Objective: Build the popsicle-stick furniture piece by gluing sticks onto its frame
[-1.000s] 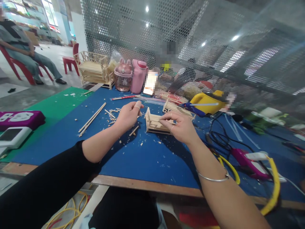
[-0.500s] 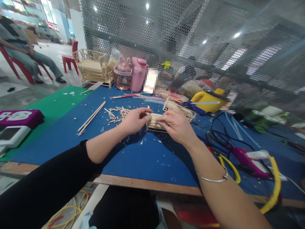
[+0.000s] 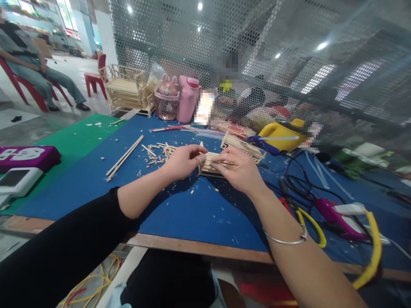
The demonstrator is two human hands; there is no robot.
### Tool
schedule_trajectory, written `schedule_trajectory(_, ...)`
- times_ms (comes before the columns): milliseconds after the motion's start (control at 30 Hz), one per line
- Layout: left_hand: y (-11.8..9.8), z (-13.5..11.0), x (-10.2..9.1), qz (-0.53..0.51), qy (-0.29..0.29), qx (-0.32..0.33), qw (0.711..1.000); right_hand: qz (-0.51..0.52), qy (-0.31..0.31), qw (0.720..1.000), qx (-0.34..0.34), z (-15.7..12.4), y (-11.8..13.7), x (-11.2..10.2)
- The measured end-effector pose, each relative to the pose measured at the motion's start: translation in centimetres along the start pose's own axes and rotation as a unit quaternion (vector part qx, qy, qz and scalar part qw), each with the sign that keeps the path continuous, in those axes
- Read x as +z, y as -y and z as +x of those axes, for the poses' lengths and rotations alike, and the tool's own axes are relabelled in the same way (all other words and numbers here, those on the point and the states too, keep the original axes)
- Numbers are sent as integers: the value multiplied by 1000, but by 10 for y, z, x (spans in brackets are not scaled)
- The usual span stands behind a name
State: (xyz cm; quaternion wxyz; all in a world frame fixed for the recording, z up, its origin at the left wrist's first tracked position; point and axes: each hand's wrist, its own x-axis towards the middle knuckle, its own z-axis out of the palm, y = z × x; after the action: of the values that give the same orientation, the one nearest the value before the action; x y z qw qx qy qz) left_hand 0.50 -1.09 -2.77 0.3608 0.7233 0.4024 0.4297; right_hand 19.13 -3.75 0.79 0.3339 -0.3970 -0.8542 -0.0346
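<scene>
A small frame built from thin wooden sticks (image 3: pixel 208 157) lies on the blue mat in front of me, partly hidden by my fingers. My left hand (image 3: pixel 183 163) grips its left end, thumb and fingertips pinched together. From the right, my right hand (image 3: pixel 241 167) holds its top slats with bent fingers. Whether a loose stick sits under those fingertips, I cannot tell. Just left of the left hand is a scatter of cut stick pieces (image 3: pixel 159 150). Another stick-built piece (image 3: pixel 244 147) lies behind the right hand.
Two long sticks (image 3: pixel 124 158) lie at left. At the back stand a larger stick-built rack (image 3: pixel 126 92), a pink bottle (image 3: pixel 187 102) and a clear pink-lidded jar (image 3: pixel 166 102). A yellow-and-blue glue gun (image 3: pixel 282 136), cables and yellow-handled pliers (image 3: pixel 310 224) occupy the right. A person (image 3: pixel 22 55) sits far left.
The view has shifted very slightly. Both hands stay on the small stick frame with almost no visible movement.
</scene>
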Motion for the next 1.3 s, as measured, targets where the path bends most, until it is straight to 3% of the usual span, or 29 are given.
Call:
schedule_trajectory(333,-1,-1,0,3,-1,0,1000,62,10,991,118,0,5,4)
schedule_trajectory(633,-2,-1,-1,3,0,3,1000,57,51,993,95,-1,7,-2)
schedule_trajectory(933,-2,-1,0,0,-2,5,1000,83,-20,988,132,5,10,11)
schedule_trajectory(1300,-2,-1,0,2,0,-1,1000,105,6,983,154,5,7,10)
